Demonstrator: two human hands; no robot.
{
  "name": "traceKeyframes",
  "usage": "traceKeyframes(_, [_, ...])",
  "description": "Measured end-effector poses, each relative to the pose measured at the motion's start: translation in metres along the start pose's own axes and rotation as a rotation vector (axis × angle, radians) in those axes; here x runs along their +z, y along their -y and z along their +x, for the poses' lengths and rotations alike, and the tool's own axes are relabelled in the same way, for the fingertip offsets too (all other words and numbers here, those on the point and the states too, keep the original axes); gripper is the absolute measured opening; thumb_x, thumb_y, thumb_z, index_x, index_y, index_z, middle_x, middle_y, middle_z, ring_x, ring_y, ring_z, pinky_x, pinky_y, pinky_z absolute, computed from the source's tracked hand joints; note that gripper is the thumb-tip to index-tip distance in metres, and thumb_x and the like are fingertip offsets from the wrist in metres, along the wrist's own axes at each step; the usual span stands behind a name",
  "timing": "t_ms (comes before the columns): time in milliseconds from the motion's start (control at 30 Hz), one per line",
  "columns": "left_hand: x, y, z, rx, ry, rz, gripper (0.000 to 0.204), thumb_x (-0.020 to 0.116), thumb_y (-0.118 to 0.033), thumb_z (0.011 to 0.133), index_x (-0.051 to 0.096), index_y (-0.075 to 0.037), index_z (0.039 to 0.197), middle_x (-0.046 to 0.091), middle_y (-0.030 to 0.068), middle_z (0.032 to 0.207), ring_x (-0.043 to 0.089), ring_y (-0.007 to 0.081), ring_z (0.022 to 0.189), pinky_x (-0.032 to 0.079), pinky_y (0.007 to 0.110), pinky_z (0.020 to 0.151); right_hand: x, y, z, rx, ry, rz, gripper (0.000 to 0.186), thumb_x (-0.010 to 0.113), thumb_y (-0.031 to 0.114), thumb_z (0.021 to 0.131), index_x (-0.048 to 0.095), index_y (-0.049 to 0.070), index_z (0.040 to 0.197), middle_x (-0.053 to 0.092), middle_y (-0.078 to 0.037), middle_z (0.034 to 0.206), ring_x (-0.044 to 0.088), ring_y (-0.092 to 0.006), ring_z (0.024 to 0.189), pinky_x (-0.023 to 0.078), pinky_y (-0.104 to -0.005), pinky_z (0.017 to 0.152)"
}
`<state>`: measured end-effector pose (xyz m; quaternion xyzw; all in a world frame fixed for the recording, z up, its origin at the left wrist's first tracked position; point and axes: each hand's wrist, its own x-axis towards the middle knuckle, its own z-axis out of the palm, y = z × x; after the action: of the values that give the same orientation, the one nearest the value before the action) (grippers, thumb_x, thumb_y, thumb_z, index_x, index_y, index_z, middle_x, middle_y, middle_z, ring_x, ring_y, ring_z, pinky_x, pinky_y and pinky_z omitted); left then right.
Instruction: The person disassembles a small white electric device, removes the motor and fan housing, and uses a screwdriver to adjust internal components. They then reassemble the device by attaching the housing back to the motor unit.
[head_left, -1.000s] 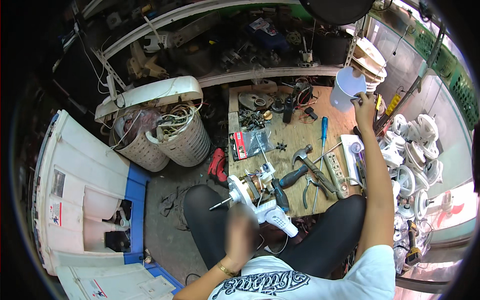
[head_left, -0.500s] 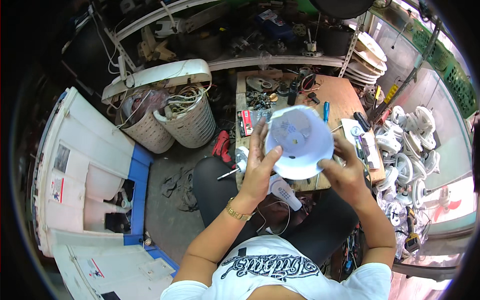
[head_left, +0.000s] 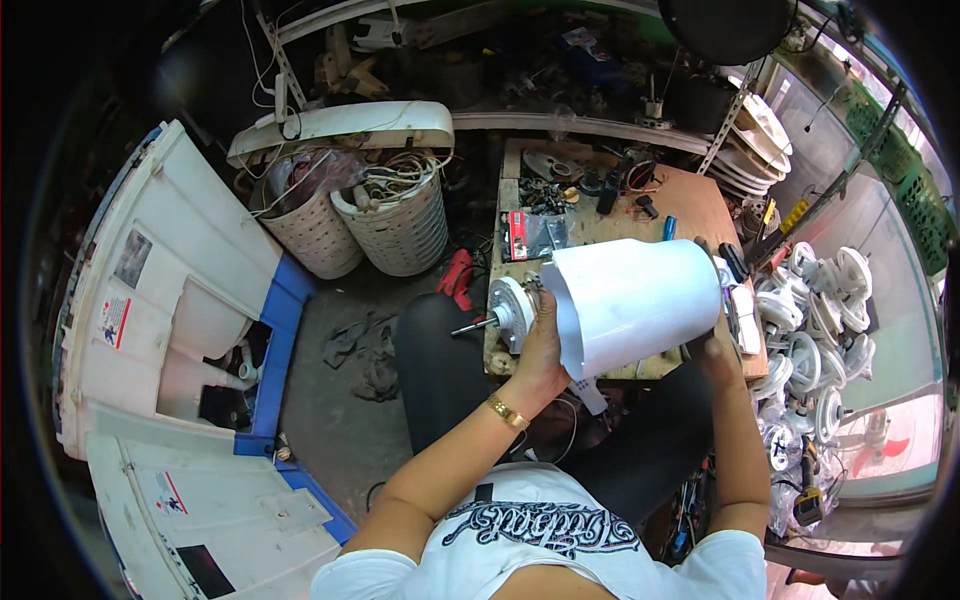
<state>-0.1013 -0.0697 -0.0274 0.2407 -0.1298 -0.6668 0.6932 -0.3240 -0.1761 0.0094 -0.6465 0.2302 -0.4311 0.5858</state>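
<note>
A white cylindrical housing lies on its side in the air between my hands, above the front of the wooden table. My left hand is closed at its open, uneven left rim; some fingers are hidden behind it. My right hand is at the other end, its fingers mostly hidden behind and under the housing. Just left of my left hand, a round white motor with a metal shaft sits at the table's left edge, shaft pointing left. Below the housing a white piece with a cord shows between my legs.
Small metal parts, a red-edged packet and a blue-handled screwdriver lie on the table. White motors are piled at right. Wire-filled drums and a red tool are at left, beside white-and-blue panels.
The housing has turned from showing its open inside toward me to lying sideways, its outer wall now visible. My right hand has shifted to its far right end. The view has shifted slightly.
</note>
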Motion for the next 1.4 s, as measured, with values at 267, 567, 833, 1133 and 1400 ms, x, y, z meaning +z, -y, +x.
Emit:
traceKeyframes(267, [-0.025,0.048,0.039,-0.128,0.323,-0.369,0.045,0.042,-0.029,0.106,0.039,-0.012,0.147,0.048,0.0070,0.145,0.049,0.0217,0.131,0.042,0.040,0.109,0.010,0.047,0.005,-0.410,0.025,-0.584,0.097,0.081,0.049,0.060,0.045,0.006,0.139,0.039,-0.020,0.143,0.040,-0.0367,0.135,0.032,-0.0494,0.111])
traceKeyframes(567, [0.007,0.061,0.032,-0.173,0.018,-0.258,0.037,0.048,-0.031,0.103,0.053,-0.010,0.133,0.057,0.0056,0.134,0.054,0.0209,0.124,0.045,0.040,0.105,-0.014,0.034,-0.003,-0.298,-0.223,-0.368,0.089,0.071,0.061,0.070,0.049,0.007,0.136,0.042,-0.018,0.141,0.046,-0.0358,0.129,0.035,-0.0479,0.110])
traceKeyframes(833, [0.040,0.017,-0.006,-0.177,-0.018,-0.123,0.034,0.051,-0.030,0.103,0.052,-0.007,0.128,0.061,0.0044,0.104,0.063,0.0148,0.081,0.054,0.029,0.068,-0.044,-0.048,-0.005,0.095,-0.633,0.823,0.067,0.046,0.051,0.094,0.043,0.008,0.144,0.050,-0.013,0.143,0.050,-0.0293,0.129,0.042,-0.0467,0.108])
traceKeyframes(1133, [0.061,-0.008,-0.007,0.072,0.141,0.437,0.046,0.053,-0.023,0.098,0.040,-0.005,0.139,0.050,0.0006,0.086,0.045,0.0029,0.062,0.036,0.019,0.048,-0.037,-0.041,-0.021,0.249,-0.550,0.789,0.062,0.044,0.045,0.098,0.039,0.006,0.147,0.048,-0.013,0.146,0.050,-0.0295,0.130,0.040,-0.0461,0.110])
traceKeyframes(1400, [0.056,-0.010,0.015,-0.335,0.020,0.281,0.022,0.050,-0.028,0.097,0.058,-0.010,0.107,0.062,0.0011,0.084,0.059,0.0096,0.064,0.037,0.022,0.043,-0.089,0.006,-0.091,0.149,-0.050,-0.367,0.116,0.095,0.022,0.057,0.028,-0.002,0.149,0.049,-0.015,0.140,0.052,-0.0245,0.124,0.044,-0.0408,0.104])
